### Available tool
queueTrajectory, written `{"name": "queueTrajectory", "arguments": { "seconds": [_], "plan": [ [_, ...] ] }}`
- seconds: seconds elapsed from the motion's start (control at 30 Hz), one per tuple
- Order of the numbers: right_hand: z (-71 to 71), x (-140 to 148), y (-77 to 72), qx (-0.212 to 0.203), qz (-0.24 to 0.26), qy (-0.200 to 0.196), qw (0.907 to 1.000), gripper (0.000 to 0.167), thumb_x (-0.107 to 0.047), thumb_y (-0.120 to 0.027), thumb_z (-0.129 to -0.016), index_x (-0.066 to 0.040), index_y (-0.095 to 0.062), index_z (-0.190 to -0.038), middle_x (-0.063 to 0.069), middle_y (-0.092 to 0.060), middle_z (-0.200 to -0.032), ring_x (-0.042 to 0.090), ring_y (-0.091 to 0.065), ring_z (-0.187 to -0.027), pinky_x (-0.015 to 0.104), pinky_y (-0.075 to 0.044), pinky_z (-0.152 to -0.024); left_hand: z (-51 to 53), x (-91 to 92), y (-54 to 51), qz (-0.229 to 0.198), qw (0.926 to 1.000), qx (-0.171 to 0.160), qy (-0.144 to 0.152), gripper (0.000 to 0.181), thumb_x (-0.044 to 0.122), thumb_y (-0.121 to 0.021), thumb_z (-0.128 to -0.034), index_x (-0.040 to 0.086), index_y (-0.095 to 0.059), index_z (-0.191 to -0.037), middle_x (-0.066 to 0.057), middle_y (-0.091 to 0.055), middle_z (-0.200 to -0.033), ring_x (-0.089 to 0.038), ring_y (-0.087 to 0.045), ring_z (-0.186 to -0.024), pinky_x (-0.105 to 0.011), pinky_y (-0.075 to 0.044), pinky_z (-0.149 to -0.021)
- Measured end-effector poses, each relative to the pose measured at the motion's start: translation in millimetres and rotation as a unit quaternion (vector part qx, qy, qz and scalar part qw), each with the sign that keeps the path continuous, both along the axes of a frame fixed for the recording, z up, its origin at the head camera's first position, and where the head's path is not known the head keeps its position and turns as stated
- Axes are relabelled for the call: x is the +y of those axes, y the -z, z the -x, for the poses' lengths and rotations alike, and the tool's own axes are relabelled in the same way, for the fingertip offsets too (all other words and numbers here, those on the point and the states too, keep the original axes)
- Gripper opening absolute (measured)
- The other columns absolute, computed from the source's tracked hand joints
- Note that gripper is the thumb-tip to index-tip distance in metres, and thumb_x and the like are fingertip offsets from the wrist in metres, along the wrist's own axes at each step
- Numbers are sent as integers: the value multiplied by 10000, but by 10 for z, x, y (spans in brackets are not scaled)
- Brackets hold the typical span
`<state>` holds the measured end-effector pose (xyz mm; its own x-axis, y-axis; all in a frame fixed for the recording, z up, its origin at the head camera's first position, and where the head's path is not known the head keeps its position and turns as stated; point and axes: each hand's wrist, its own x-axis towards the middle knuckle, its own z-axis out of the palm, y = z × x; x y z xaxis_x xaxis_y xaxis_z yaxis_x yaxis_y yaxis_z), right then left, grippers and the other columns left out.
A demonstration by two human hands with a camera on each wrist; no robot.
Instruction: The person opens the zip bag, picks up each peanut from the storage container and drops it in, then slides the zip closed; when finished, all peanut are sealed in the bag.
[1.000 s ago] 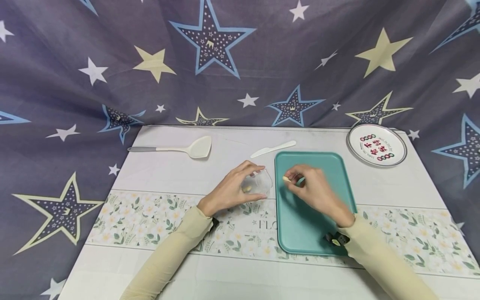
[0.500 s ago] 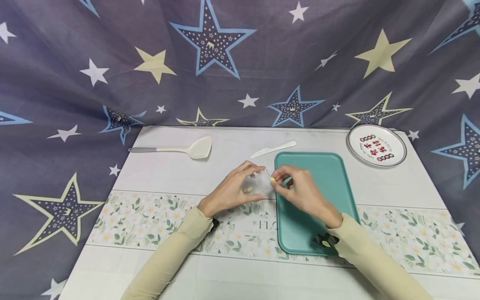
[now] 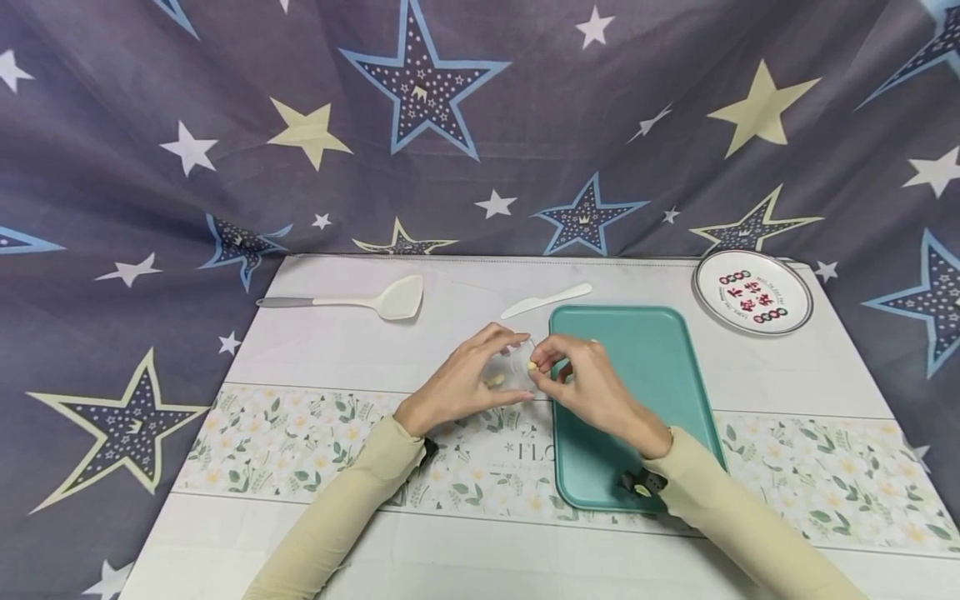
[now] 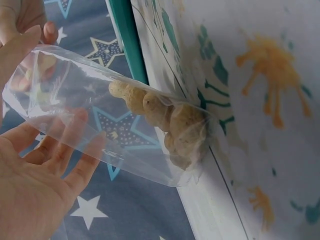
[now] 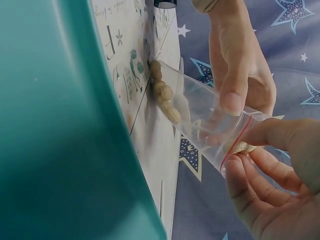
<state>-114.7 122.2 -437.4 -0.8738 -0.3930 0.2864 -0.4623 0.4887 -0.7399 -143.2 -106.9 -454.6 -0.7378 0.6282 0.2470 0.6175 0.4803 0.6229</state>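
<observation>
My left hand (image 3: 459,379) holds a clear zip bag (image 4: 142,162), thumb and fingers spread at opposite sides of its mouth. Several peanuts in their shells (image 4: 187,130) lie at the bottom of the bag, by the table in the left wrist view. With the thumb and fingers of my right hand (image 3: 592,387) I pinch one more peanut (image 5: 242,147). This peanut is at the bag's mouth, beside the red zip line (image 5: 237,142) in the right wrist view. The left hand (image 5: 245,65) appears above it there.
Under my right forearm lies a teal tray (image 3: 630,325). Behind the hands is a white plastic knife (image 3: 546,300). A cream spatula (image 3: 397,297) with a grey handle lies at the back left, and a plate with red lettering (image 3: 753,292) at the back right.
My right hand has moved left from over the tray to the bag's mouth, carrying the pinched peanut. The left hand and the bag have stayed almost still.
</observation>
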Motion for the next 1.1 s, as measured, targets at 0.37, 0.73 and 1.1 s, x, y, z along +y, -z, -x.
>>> {"name": "queueTrajectory", "arguments": {
  "seconds": [0.37, 0.73, 1.1],
  "plan": [
    [-9, 33, 3, -16, -55, 13, 10000, 138, -45, -795, -898, -68, -722, -1013, 71, -768, -942, 197, -742, -832, 244, -615, -671, -1, 5, 8, -27, 10000, 15, 6, 776, 456, -869, -841, 152, -560, -1485, -75, -621, -1326, -253, -633, -1187, -399, -566, -1017],
    [68, 150, -18, 20, 27, 209, 9998, 138, -22, -793, -889, -39, -730, -1011, 103, -776, -954, 224, -752, -836, 292, -628, -678, -1, 0, 19, -2, 9999, 113, -3, 785, 445, -877, -836, 143, -560, -1488, -68, -612, -1321, -214, -627, -1170, -379, -569, -1011],
    [243, 442, 81, -88, -97, 669, 9977, 139, -29, -795, -892, -8, -738, -1017, 111, -781, -942, 245, -757, -823, 318, -638, -690, -16, 10, 28, -32, 10000, 29, -15, 795, 457, -880, -828, 175, -553, -1496, -41, -612, -1329, -229, -638, -1186, -375, -565, -1025]
  ]
}}
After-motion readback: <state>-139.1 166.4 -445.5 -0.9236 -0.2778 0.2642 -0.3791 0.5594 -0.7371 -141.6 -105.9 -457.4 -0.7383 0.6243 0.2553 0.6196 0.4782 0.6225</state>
